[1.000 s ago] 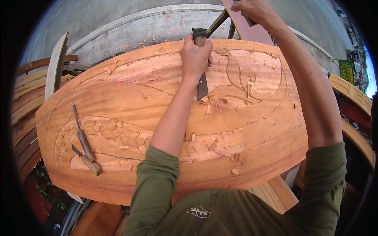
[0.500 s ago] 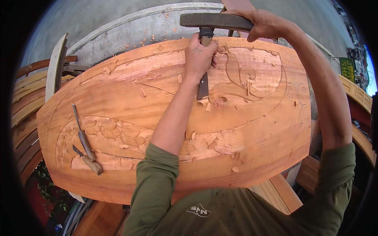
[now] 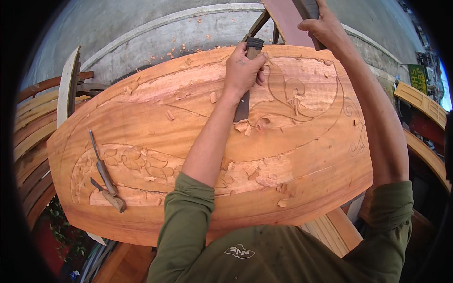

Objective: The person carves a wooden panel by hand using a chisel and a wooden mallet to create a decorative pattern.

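My left hand [image 3: 244,70] is closed round the handle of a wide chisel [image 3: 242,107]. Its blade tip rests on the carved wooden panel [image 3: 141,113], beside curled wood shavings [image 3: 243,126]. The handle top has dark wrapping and stands clear above my fist. My right hand [image 3: 325,29] grips a dark, bar-shaped wooden mallet [image 3: 309,13], raised at the upper right, apart from the chisel; part of it runs out of view. Scrolls and leaf shapes are cut into the panel around the blade.
Two slim carving tools, a long chisel [image 3: 100,160] and a short-bladed knife [image 3: 112,199], lie on the panel's left part. Loose chips are scattered over the wood. Stacked curved boards [image 3: 35,137] stand at the left, and a reddish board [image 3: 295,28] is beyond the far edge.
The mallet has left the top of the chisel handle and swung up to the right with my right hand. My left hand and the chisel stay nearly in place.
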The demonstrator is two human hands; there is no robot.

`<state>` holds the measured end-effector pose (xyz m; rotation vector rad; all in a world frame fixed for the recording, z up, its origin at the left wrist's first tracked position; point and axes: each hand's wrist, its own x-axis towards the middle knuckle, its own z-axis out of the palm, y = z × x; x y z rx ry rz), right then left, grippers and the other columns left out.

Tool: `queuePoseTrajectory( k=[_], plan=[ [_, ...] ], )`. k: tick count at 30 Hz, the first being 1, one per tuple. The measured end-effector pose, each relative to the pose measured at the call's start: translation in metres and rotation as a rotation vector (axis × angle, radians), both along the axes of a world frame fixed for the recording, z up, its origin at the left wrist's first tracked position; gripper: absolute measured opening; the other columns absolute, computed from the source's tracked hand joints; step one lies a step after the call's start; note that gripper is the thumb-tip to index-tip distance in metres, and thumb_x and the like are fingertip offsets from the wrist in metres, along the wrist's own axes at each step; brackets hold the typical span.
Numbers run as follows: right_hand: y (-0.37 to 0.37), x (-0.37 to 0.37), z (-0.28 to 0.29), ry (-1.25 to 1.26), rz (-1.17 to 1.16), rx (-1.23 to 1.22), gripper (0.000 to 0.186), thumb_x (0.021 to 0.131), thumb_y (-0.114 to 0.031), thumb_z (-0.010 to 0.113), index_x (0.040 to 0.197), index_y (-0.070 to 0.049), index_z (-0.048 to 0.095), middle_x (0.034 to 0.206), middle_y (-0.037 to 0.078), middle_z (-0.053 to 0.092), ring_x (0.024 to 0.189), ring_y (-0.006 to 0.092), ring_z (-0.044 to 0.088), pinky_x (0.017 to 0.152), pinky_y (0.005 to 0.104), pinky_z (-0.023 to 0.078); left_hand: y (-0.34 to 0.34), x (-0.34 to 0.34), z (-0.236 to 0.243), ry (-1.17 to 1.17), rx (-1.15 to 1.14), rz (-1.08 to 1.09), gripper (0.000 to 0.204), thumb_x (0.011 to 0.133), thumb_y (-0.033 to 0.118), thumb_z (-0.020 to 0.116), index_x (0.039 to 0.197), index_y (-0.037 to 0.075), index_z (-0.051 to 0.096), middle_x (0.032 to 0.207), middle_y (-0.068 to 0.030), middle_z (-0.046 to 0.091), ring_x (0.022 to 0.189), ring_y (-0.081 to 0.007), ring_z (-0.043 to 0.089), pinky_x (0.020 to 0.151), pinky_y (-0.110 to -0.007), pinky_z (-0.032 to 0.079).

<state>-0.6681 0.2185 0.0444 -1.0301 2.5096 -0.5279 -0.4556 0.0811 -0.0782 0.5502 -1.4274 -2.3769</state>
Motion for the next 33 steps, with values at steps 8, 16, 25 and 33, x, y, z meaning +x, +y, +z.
queuePoseTrajectory(
  k=[8,16,25,33],
  plan=[
    [0.015,0.008,0.021,-0.096,-0.158,-0.090,0.094,0.084,-0.016,0.083,0.169,-0.019,0.044,0.094,0.014,0.074,0.079,0.0213,0.071,0.073,0.0385,0.058,0.005,0.002,0.015,0.022,-0.017,-0.052,0.030,0.102,0.015,0.076,0.118,-0.002,0.056,0.070,-0.0074,0.068,0.048,-0.0137,0.063,0.042,-0.028,0.049],
    [0.021,0.041,0.028,-0.064,0.094,-0.008,0.094,0.079,-0.007,0.082,0.165,-0.030,0.049,0.095,0.015,0.073,0.071,0.0252,0.070,0.061,0.0398,0.055,0.000,0.008,0.021,-0.025,0.004,-0.116,0.032,0.103,0.021,0.080,0.120,0.004,0.059,0.077,-0.0017,0.066,0.052,-0.0098,0.062,0.046,-0.026,0.051],
    [0.060,0.064,0.016,0.031,0.103,-0.076,0.094,0.086,-0.011,0.086,0.169,-0.029,0.044,0.114,0.014,0.074,0.093,0.0199,0.070,0.083,0.0362,0.056,-0.045,0.030,0.054,0.045,0.224,-0.335,0.054,0.108,0.051,0.071,0.129,0.002,0.063,0.069,0.0012,0.058,0.045,-0.0065,0.054,0.040,-0.023,0.042],
    [0.052,0.094,0.025,-0.122,-0.144,-0.325,0.092,0.088,-0.018,0.090,0.168,-0.022,0.046,0.134,0.008,0.071,0.114,0.0197,0.067,0.095,0.0348,0.054,-0.020,0.020,0.029,-0.059,-0.024,0.168,0.038,0.107,0.044,0.075,0.107,0.011,0.056,0.072,-0.0014,0.062,0.048,-0.0092,0.058,0.039,-0.025,0.045]
  ],
)
